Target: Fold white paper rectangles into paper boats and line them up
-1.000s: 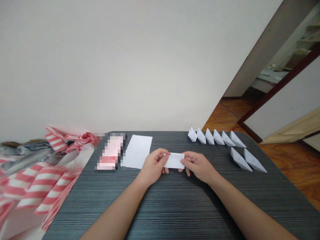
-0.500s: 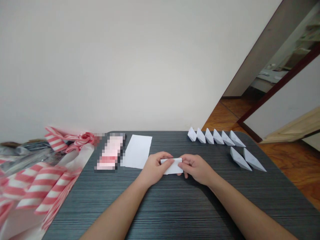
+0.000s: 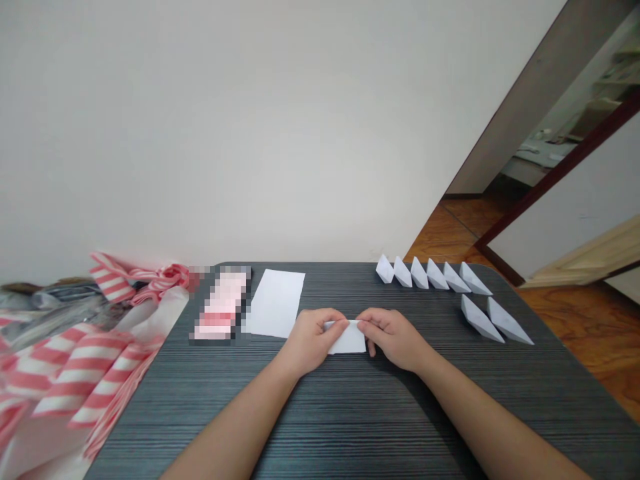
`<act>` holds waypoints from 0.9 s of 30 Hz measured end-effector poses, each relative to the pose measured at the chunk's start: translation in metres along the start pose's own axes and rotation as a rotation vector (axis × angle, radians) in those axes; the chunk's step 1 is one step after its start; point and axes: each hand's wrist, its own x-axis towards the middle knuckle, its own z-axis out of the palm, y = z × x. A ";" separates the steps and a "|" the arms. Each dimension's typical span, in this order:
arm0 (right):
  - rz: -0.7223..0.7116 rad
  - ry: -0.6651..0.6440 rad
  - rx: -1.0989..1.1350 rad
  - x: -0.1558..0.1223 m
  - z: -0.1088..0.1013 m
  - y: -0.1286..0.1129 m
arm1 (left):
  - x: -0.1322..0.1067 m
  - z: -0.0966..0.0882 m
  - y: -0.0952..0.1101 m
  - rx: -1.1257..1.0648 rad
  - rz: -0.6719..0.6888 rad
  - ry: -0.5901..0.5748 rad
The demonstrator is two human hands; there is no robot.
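We hold a small folded paper [image 3: 351, 342] low over the middle of the dark striped bench [image 3: 350, 420], so low that we cannot tell whether its bottom edge touches the surface. Our left hand [image 3: 311, 339] has its grip closed on the paper's upper left edge, thumb and forefinger pinched over it. Our right hand [image 3: 397, 338] pinches the upper right edge in the same way, and the fingertips of the two hands nearly meet along the top of the piece. Both forearms come in from the near edge of the bench.

Just beyond our left hand a flat white sheet [image 3: 275, 303] lies on the bench, and beside it, further left, sits a blurred pink item [image 3: 222, 304]. At the far right a row of six folded paper shapes [image 3: 431, 274] stands along the back edge. Two larger ones [image 3: 493, 321] stand nearer to us, well apart from our right hand. A pink-and-white striped wrapping [image 3: 75, 373] spills over the bench's left side.
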 end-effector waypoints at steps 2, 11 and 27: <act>-0.008 0.014 -0.037 -0.001 0.000 -0.002 | 0.000 0.000 0.000 -0.003 -0.004 -0.002; -0.014 0.025 -0.070 -0.001 -0.001 -0.009 | 0.000 0.000 0.000 0.014 0.000 -0.005; -0.094 0.051 -0.177 0.000 -0.003 -0.013 | 0.000 0.001 0.001 -0.033 -0.015 -0.033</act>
